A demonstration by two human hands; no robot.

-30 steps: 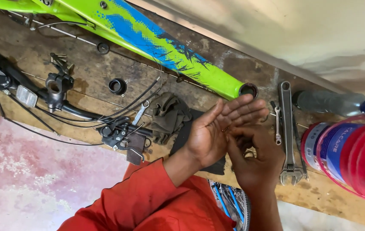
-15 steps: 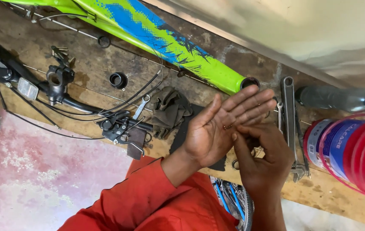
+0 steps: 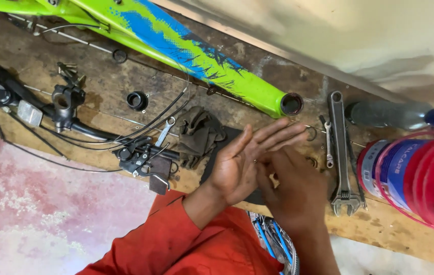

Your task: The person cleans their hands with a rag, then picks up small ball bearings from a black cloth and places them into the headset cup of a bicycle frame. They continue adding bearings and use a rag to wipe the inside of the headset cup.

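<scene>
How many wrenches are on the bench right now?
3: a large adjustable wrench right of the hands, a small wrench beside it on its left, and another small wrench by the dark rag. The hands may hide more.

bench: a worn, stained wooden workbench [image 3: 257, 71], run along a pale wall.
12 o'clock: a green and blue bicycle frame tube [image 3: 186, 51] is laid slantwise.
9 o'clock: black handlebar with cables [image 3: 64, 114]; a black ring [image 3: 136, 100] is set just beside it.
centre: a crumpled dark rag [image 3: 199, 133], a small spanner [image 3: 165, 131].
3 o'clock: an adjustable wrench [image 3: 340, 153], a slim spanner [image 3: 328, 145], a red bucket [image 3: 425, 178].
</scene>
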